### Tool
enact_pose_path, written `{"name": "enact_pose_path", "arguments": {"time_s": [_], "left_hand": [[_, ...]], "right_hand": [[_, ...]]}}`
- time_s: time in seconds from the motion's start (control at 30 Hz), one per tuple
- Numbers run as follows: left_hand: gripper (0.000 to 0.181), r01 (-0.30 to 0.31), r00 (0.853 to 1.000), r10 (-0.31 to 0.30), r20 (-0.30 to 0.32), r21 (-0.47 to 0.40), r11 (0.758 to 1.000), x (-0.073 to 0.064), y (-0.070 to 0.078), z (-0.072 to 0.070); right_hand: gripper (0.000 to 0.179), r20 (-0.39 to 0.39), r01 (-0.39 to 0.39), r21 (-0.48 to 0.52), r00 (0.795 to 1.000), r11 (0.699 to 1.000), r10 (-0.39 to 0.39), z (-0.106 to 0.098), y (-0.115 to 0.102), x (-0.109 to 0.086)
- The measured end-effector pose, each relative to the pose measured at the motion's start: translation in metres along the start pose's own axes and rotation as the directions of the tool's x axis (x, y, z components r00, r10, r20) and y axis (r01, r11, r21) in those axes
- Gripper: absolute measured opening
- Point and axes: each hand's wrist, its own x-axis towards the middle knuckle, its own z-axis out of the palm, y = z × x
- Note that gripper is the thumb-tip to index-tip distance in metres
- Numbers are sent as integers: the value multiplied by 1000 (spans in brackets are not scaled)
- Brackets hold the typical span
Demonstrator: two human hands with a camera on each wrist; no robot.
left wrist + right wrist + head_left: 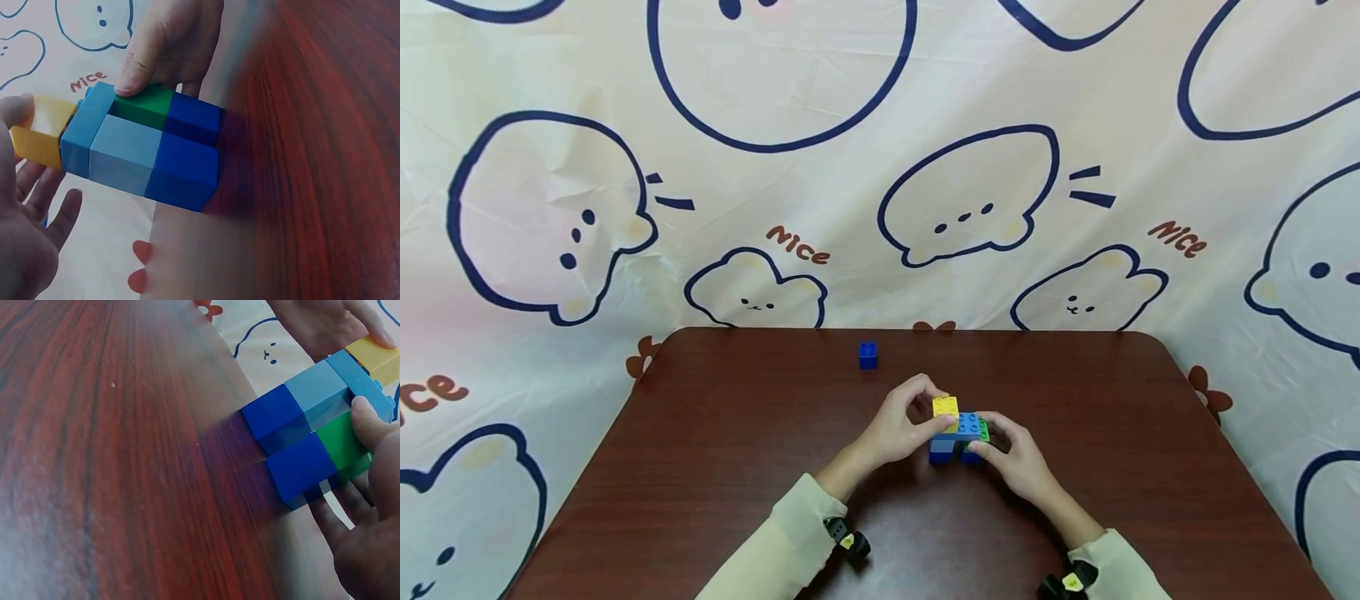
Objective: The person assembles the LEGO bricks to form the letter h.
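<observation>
A small structure of toy building bricks stands on the table in front of me. Its left column is a light blue brick (122, 150) over a dark blue brick (184, 172). A green brick (342, 440) over another dark blue brick (301, 465) forms the right column. Across both lies a longer blue brick (968, 424), with a yellow brick (945, 406) at its left end. My left hand (895, 427) pinches the yellow brick between thumb and fingers. My right hand (1019, 460) holds the green brick's side, thumb in front.
A single dark blue brick (868, 356) stands near the far edge of the brown table (737, 433). Behind the table hangs a pale cloth (850, 200) with cartoon outlines.
</observation>
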Motion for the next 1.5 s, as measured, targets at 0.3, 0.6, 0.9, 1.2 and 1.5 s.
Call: {"name": "enact_pose_path", "arguments": {"time_s": [0.3, 0.6, 0.9, 1.2, 1.5], "left_hand": [[19, -50, 998, 50, 38, 12, 999, 5, -1, -3], [18, -35, 999, 35, 32, 3, 999, 0, 10, -4], [19, -42, 999, 42, 9, -15, 999, -1, 12, -2], [20, -46, 999, 46, 4, -30, 998, -1, -12, 2], [19, -22, 1000, 21, -14, -39, 999, -6, -13, 3]], "right_hand": [[34, -6, 33, -5, 999, 999, -33, 0, -3, 2], [35, 4, 12, 12, 1000, 1000, -13, 2, 0, -1], [34, -4, 19, 12, 1000, 1000, -19, 2, 0, 2], [38, 16, -50, 22, 999, 998, 50, -1, 1, 2], [36, 30, -36, 19, 999, 999, 35, -1, -2, 1]]}}
